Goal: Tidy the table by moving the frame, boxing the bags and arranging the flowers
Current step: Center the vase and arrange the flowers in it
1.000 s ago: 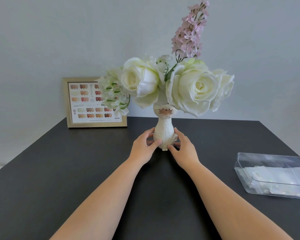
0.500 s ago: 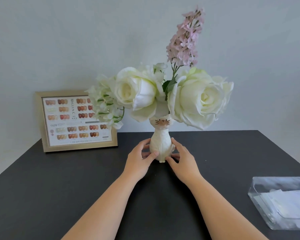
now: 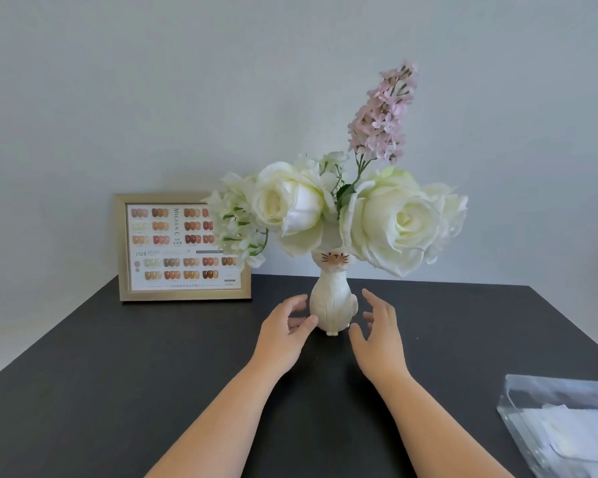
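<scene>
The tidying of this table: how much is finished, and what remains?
Done, it seems: the frame stands at the back by the wall, the bags lie in the clear box, and the flowers sit in the vase. In hand: the left hand and right hand flank the vase, open. Nothing obvious remains.

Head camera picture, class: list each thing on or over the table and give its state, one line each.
Cat vase: upright on the table, holding flowers.
Frame: upright at the back edge by the wall.
Clear box: lidless, bags inside.
Left hand: open; thumb tip at the vase, contact unclear.
Right hand: open, clear of the vase.
</scene>
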`<state>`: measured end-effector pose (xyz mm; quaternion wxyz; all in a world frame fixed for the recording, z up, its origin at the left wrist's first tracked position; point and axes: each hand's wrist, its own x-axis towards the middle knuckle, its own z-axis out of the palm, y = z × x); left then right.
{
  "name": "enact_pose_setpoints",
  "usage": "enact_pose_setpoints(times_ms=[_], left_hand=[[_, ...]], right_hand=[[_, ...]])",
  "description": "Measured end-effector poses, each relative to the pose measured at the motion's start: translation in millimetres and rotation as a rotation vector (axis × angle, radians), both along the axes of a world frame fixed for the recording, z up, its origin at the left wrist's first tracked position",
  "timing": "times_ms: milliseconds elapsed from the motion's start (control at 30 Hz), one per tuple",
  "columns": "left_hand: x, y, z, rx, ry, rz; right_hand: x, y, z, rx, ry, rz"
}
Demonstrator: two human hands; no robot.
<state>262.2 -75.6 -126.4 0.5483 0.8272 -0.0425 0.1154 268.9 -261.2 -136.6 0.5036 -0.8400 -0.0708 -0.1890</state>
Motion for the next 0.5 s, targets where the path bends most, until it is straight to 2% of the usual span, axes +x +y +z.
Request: enact_pose_setpoints(times_ms=[100, 233, 333, 433, 500], left_hand=[[-10, 2, 16, -0.163, -0.035, 0.054], [-25, 10, 60, -0.434, -0.267, 0.041], [-29, 19, 91, -0.519, -0.387, 0.038], [-23, 32, 115, -0.605, -0.399, 0.068], [-17, 41, 131, -0.653, -0.402, 0.065]], right_hand=[[-23, 0, 19, 0.154, -0.127, -0.066], [-50, 9, 64, 0.289, -0.565, -0.069], [-59, 16, 107, 0.187, -0.766, -0.091], [-62, 15, 145, 0.054, -0.802, -0.141], [-62, 11, 165, -0.093, -0.73, -0.158]])
